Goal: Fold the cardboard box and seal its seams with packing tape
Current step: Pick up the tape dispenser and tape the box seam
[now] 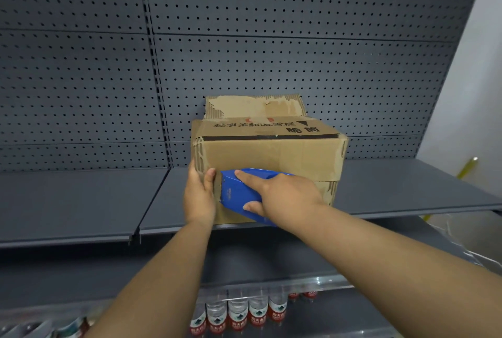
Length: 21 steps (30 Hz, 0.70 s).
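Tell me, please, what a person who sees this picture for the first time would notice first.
The worn cardboard box stands out first, in the middle on the grey metal shelf. Next comes the bright blue tape dispenser, which the right hand holds against the box's front near its left edge, while the left hand braces that corner. Below, water bottles with red labels stand in a row.

A shop — grey pegboard shelving [271,66], bottled water [244,313] stocked below.

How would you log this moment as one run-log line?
stage: taping front seam | left hand: presses cardboard box corner | right hand: grips blue tape dispenser against box front | box: on shelf
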Each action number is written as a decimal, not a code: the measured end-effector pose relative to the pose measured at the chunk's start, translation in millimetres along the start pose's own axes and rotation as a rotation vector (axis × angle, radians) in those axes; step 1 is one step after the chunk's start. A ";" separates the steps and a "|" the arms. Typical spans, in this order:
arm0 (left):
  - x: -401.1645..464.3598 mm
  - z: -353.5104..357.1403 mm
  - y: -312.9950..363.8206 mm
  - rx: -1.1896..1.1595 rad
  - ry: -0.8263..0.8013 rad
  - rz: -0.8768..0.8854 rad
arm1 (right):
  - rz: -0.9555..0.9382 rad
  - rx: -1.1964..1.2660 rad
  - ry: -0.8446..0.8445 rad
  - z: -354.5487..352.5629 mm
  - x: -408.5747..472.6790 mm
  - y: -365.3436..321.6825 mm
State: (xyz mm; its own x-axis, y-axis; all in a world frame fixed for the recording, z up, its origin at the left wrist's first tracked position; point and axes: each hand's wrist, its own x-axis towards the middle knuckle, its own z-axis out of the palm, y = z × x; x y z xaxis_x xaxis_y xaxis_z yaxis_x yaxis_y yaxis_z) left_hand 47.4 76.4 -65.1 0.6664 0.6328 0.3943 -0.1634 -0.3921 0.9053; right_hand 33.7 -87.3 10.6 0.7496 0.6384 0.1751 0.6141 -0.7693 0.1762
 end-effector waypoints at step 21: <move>0.4 9.2 0.9 0.128 0.108 -0.001 | 0.107 -0.109 -0.033 -5.4 -40.1 97.4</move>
State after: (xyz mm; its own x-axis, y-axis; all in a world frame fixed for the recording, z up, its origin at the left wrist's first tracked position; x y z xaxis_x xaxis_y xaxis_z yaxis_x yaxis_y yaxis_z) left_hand 54.2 70.2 -65.5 0.5834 0.6988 0.4139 -0.0642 -0.4683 0.8812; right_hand 62.1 -187.6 26.0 0.8182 0.5501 0.1670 0.5007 -0.8247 0.2630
